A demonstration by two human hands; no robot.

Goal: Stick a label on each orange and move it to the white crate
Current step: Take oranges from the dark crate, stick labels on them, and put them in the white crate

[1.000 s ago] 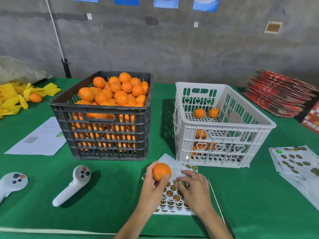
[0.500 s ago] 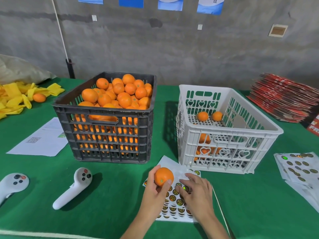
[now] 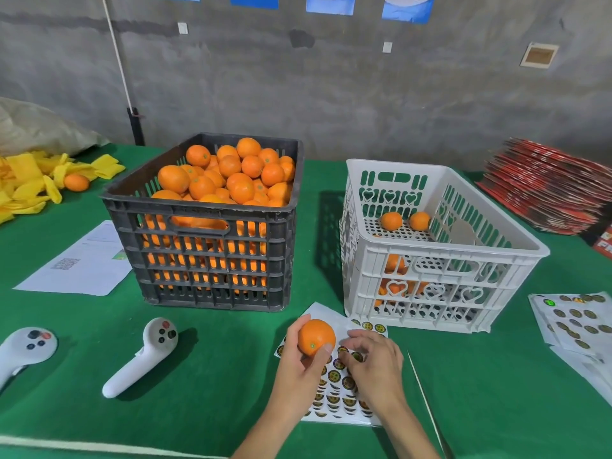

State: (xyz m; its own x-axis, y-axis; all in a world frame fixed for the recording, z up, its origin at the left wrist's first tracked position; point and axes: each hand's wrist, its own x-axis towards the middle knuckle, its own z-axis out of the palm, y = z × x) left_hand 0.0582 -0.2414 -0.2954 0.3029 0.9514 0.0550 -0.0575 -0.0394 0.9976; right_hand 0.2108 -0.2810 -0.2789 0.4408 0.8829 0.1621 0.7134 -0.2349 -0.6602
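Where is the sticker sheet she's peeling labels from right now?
The white sheet of round stickers lies on the green table, just before the white plastic crate, under both hands.

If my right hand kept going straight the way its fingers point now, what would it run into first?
Probably the orange held in the left hand. The right hand points left over the sticker sheet, fingertips already close beside the fruit, though depth is uncertain.
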